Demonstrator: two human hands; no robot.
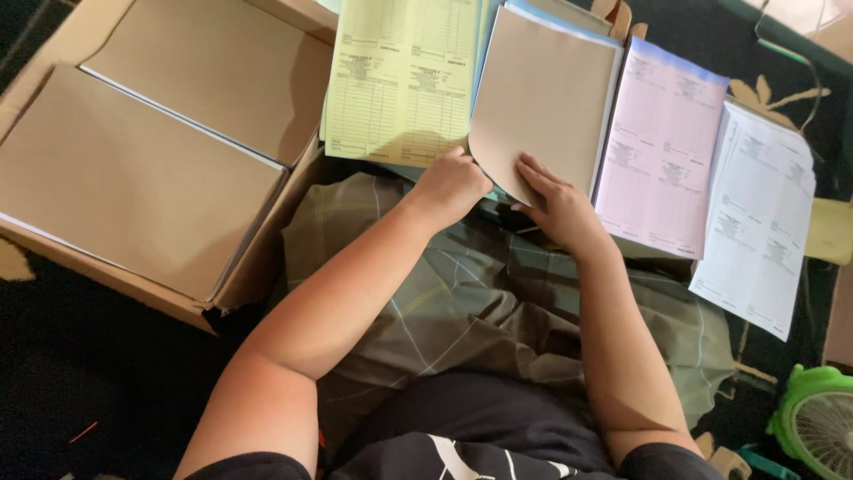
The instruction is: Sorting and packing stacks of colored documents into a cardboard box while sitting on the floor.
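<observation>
A brown card sheet (542,93) lies on top of a stack of paper in front of me, its near left corner lifted and curled. My left hand (451,184) grips that curled corner at the sheet's lower left edge. My right hand (555,200) rests with fingers spread on the sheet's lower edge. A stack of yellow printed forms (400,80) lies to the left of the brown sheet. Pink printed forms (662,147) lie to its right.
A cardboard box (258,258) at the left holds two stacks topped with brown card (142,178). White printed forms (760,218) lie at the far right. A green fan (817,422) sits at the lower right. My lap is covered by checked olive cloth (462,293).
</observation>
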